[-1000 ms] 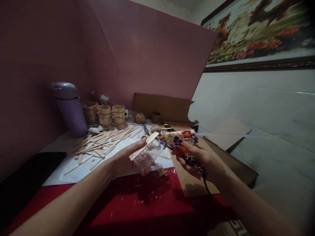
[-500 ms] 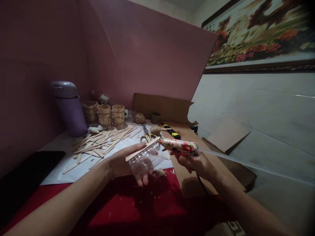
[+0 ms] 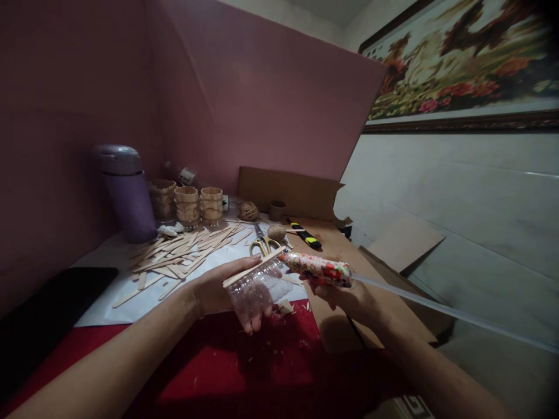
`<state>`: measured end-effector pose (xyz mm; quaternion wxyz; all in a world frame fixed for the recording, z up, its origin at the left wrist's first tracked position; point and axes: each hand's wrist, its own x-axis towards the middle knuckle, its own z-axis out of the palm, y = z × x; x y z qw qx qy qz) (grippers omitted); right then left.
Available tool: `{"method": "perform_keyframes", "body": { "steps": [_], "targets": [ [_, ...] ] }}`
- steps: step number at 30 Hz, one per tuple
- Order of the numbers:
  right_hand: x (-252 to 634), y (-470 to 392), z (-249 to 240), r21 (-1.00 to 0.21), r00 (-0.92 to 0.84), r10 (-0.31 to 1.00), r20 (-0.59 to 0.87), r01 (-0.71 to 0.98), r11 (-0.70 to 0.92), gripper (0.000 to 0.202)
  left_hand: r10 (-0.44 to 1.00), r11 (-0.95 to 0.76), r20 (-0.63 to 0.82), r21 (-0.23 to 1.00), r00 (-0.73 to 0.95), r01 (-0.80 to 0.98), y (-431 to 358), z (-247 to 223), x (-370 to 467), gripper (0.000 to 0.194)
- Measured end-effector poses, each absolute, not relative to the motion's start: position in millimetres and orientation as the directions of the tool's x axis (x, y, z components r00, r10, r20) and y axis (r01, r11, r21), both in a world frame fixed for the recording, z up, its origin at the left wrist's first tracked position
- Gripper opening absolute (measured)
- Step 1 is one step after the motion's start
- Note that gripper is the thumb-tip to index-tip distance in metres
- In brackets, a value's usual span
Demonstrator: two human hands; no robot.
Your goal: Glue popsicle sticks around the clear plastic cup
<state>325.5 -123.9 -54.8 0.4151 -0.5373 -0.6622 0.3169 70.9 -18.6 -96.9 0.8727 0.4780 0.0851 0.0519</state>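
Note:
My left hand (image 3: pixel 218 285) is closed around a clear ribbed plastic cup (image 3: pixel 255 294), perhaps a cut bottle piece, tilted on its side. Along the cup's upper side lies a popsicle stick (image 3: pixel 253 267), with my thumb beside it. My right hand (image 3: pixel 336 294) grips a glue gun (image 3: pixel 318 269) with a floral pattern, and a long translucent glue stick (image 3: pixel 437 302) trails from its back end. The gun's orange tip is at the far right end of the popsicle stick; whether they touch I cannot tell. The gun's trigger is hidden by my fingers.
Loose popsicle sticks (image 3: pixel 183 256) lie piled on white paper at left. Behind them stand wooden-stick cups (image 3: pixel 212 206) and a purple flask (image 3: pixel 128 198). Scissors (image 3: pixel 264 241), twine balls (image 3: pixel 276 233) and a yellow-black cutter (image 3: pixel 305 234) lie beyond my hands. Cardboard (image 3: pixel 340 331) covers the right.
The glue gun's rear has dipped slightly, and its tip stays near the stick's far end. My left hand keeps the cup and stick almost in place. The view has shifted slightly.

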Motion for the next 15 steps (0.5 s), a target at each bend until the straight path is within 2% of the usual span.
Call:
{"method": "perform_keyframes", "body": {
  "steps": [4,8,12,15],
  "targets": [
    [329,-121,-57,-0.886,-0.107,0.984,0.143,0.429,0.176,0.044,0.179,0.525,-0.104,0.851,0.978,-0.006,-18,-98,71,0.078],
    [334,-120,-60,-0.900,-0.106,0.993,0.050,0.427,0.090,0.043,0.198,0.535,-0.104,0.844,0.975,-0.018,-19,-99,70,0.070],
    [338,-120,-61,-0.909,-0.129,0.988,0.082,0.398,0.127,0.040,0.219,0.545,-0.088,0.837,0.972,-0.047,-17,-102,70,0.058],
    [338,-121,-61,-0.918,-0.074,0.992,0.101,0.377,0.121,0.046,0.275,0.528,-0.083,0.845,0.958,-0.078,-19,-103,72,0.053]
  ]
}}
